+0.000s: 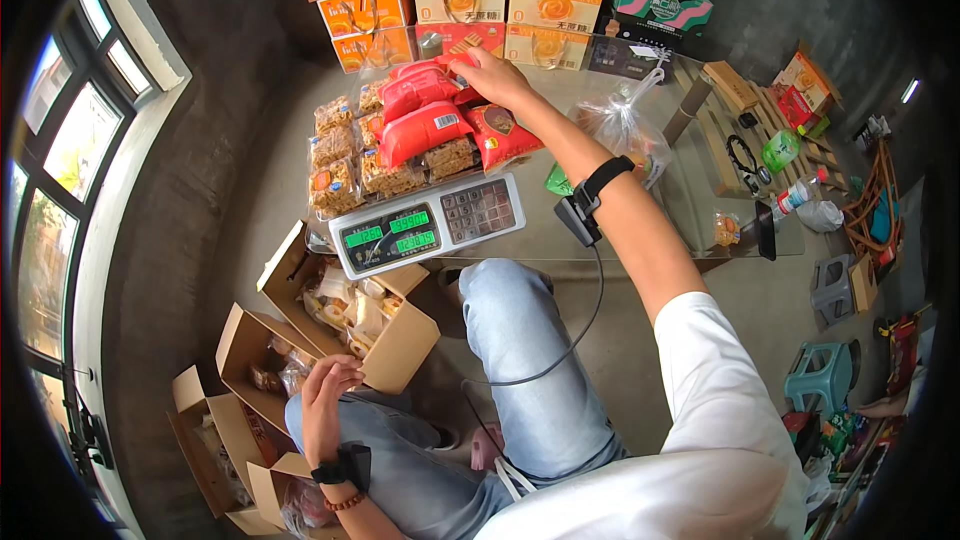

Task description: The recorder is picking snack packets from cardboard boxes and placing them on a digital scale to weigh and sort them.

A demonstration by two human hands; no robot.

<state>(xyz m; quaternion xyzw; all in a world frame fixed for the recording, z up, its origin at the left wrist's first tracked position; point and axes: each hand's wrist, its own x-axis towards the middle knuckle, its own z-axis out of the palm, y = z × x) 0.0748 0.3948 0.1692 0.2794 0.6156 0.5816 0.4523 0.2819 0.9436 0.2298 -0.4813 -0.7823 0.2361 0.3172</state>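
The right hand [492, 78] reaches far forward over the glass table [620, 230] and rests palm-down on a red snack packet [455, 60], fingers spread flat over it; whether they pinch it cannot be told. That packet is flat, glossy and red, lying at the far end of a heap of similar packets on the weighing scale [430, 225]. Just nearer than the hand lie more red pillow packs [425, 130], plump with pale label patches, and a darker red bag [500, 135] with a round picture on it. To the left of the hand, clear bags of golden-brown snack pieces [335, 155] are stacked in rows. The scale's sloping front shows green lit displays and a grey keypad, facing the person.

Beyond the hand, touching the table's far edge, stands a wall of gift boxes [460, 0] in orange, red and cream, with one green and pink box at the right. Right of the forearm sits a knotted clear plastic bag [620, 130], with open glass around it.

The left hand [325, 395] rests loosely curled on the person's knee, holding nothing. Just beyond it, open cardboard cartons [400, 340] of wrapped goods crowd the floor toward the windowed wall. Right of the table a wooden pallet [750, 110] and plastic stools [820, 375] leave a narrow strip of floor.
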